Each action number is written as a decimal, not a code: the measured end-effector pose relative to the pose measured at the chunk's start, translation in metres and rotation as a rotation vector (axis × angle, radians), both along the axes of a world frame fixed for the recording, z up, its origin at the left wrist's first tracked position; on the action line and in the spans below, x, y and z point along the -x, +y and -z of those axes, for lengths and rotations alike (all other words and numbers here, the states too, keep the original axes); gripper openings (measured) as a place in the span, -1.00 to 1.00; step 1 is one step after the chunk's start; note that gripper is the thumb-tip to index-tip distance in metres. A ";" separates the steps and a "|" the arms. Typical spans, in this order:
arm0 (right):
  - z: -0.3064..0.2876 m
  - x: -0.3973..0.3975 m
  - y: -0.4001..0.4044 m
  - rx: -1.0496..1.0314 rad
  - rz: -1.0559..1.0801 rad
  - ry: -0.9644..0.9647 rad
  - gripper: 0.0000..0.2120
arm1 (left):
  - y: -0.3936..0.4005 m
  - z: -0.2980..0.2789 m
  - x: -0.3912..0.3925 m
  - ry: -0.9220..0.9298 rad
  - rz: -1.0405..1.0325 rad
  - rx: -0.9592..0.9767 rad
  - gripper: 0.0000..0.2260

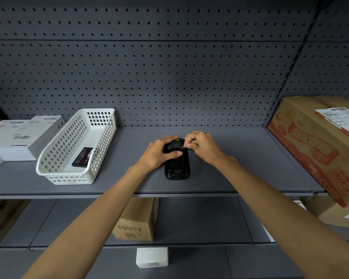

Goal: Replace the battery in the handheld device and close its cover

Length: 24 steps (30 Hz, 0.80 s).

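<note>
- The right hand has its fingers pinching a small latch at the 12 o'clock end of the handheld device.
- The left hand grips that end, thumb across its back.
- The device lies back-up on the shelf, mid-shelf.
- A battery lies in the white basket at 9 o'clock; whether the swap is done cannot be told, and latching seems under way.

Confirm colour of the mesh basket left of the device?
White basket, clearest in the head view.

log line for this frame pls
left hand holds handheld device | right hand pinches at its top | battery in basket
</note>
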State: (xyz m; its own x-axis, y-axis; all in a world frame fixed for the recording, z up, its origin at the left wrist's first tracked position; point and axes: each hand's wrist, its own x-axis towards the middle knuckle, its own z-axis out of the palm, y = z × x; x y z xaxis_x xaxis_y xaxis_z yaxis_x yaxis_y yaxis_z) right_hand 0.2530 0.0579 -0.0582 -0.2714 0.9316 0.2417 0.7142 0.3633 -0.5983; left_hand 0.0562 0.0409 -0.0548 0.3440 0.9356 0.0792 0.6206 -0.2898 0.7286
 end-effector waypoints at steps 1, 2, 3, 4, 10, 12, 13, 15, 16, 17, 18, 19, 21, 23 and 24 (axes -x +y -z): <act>0.000 0.000 -0.001 0.002 0.002 -0.002 -0.92 | 0.000 0.000 0.000 -0.001 0.000 0.002 -0.42; 0.000 0.000 -0.001 0.003 0.004 -0.004 -0.92 | 0.000 0.000 0.000 -0.005 0.001 0.002 -0.42; 0.000 0.001 -0.002 0.005 0.007 -0.009 -0.92 | -0.001 0.000 0.000 -0.010 0.000 0.005 -0.42; 0.000 0.001 -0.001 0.004 0.007 -0.014 -0.92 | -0.001 0.000 0.000 -0.018 -0.002 0.006 -0.42; 0.000 0.002 -0.008 -0.007 -0.010 -0.018 -0.91 | -0.003 0.001 0.000 -0.027 -0.002 0.002 -0.43; 0.002 0.003 -0.011 -0.005 -0.019 0.002 -0.88 | -0.004 0.001 0.000 -0.018 -0.001 -0.011 -0.44; 0.000 0.004 -0.013 0.002 -0.022 0.005 -0.87 | -0.005 0.001 0.000 -0.018 -0.001 -0.015 -0.45; -0.001 0.005 -0.015 0.014 -0.040 0.010 -0.85 | -0.008 0.000 0.000 -0.019 0.002 -0.036 -0.47; -0.002 0.006 -0.016 0.015 -0.052 0.017 -0.83 | -0.010 0.000 0.000 -0.019 0.003 -0.059 -0.49; -0.005 0.007 -0.018 0.024 -0.056 0.010 -0.81 | -0.012 -0.001 0.000 -0.017 0.009 -0.069 -0.51; -0.006 0.008 -0.018 0.018 -0.063 0.011 -0.80 | -0.013 -0.002 0.000 -0.023 0.010 -0.087 -0.54; -0.010 0.009 -0.020 0.016 -0.061 0.009 -0.79 | -0.015 -0.003 0.001 -0.033 0.009 -0.092 -0.57; -0.017 0.012 -0.022 0.000 -0.065 0.005 -0.78 | -0.017 -0.005 0.003 -0.055 0.009 -0.103 -0.64; -0.025 0.016 -0.025 -0.001 -0.061 -0.001 -0.77 | -0.016 -0.006 0.006 -0.041 -0.016 -0.131 -0.69; -0.027 0.017 -0.025 -0.004 -0.056 0.000 -0.76 | -0.015 -0.007 0.008 -0.038 -0.031 -0.150 -0.70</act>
